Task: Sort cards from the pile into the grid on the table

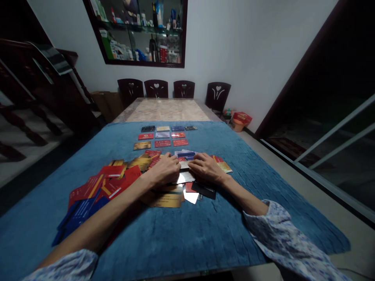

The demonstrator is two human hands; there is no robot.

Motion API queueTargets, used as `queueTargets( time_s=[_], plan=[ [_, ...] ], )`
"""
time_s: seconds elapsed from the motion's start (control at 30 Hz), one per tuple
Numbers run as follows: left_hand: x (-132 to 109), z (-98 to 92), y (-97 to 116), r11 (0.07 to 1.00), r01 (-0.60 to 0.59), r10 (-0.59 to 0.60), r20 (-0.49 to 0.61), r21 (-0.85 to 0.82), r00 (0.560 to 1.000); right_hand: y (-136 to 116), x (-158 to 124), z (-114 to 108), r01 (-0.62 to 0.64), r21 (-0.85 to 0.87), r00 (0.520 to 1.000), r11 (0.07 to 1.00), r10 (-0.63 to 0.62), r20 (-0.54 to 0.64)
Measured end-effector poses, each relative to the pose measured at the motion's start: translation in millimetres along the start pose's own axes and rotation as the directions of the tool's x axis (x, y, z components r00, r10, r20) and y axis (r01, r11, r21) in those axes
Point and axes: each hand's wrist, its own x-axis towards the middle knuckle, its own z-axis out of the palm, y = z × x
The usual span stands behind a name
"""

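On blue cloth (175,238) over table (170,110), ten cards (162,143) sit in three rows, 4-3-3; we'd judge early stage, that bit done. Prob. left: red/blue heap (89,188) at our L, plus mixed pile (168,198) nearer us. Our L hand (164,170) & R hand (206,168): each grip looks closed, fingers curled, pinching opp. ends of pale card (184,165) betw. them, over mixed pile; how firmly, we can't tell.

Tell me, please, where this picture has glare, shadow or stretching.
Head view: glare whitens the pale card near the left hand; head view: shadow beneath the left forearm; head view: doorway almost black, its frame slanting, perhaps lens stretching.
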Motion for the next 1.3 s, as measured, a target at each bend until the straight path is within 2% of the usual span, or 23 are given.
queueTargets(
  time_s=[0.23,0.53,0.7,0.87,1.0,1.1,1.3],
  plan=[
    [0.2,1.4,4.6,0.991,-0.063,0.075,-0.099,0.119,0.992,-1.8,-1.6,3.8,-0.026,0.01,1.0,1.0,0.026,0.0],
    [1.3,-0.8,8.0,0.996,-0.058,0.063,-0.072,0.061,0.995,-1.3,-2.8,3.2,-0.069,0.013,0.998,0.998,0.069,0.014],
    [0.3,-4.9,8.5,0.999,-0.044,0.046,-0.072,0.025,0.996,-4.0,-2.1,0.5,-0.056,0.046,0.997,0.997,0.059,-0.052],
    [0.3,-3.5,8.8,0.995,-0.048,0.058,-0.114,0.087,0.992,-3.1,-2.9,2.1,-0.053,0.038,0.995,0.998,0.056,-0.083],
    [0.4,-0.2,5.8,0.991,-0.054,0.076,-0.176,0.126,0.981,-0.3,-5.9,2.8,-0.106,0.032,0.993,0.994,0.108,-0.038],
    [0.0,0.0,1.8,0.995,-0.03,0.051,-0.217,0.099,0.975,1.0,-7.9,3.0,-0.171,0.026,0.985,0.985,0.171,-0.009],
    [-2.0,-0.9,-6.6,0.999,0.041,-0.04,-0.216,-0.002,0.975,1.8,-10.0,8.5,-0.242,0.056,0.967,0.969,0.245,-0.068]
  ],
)
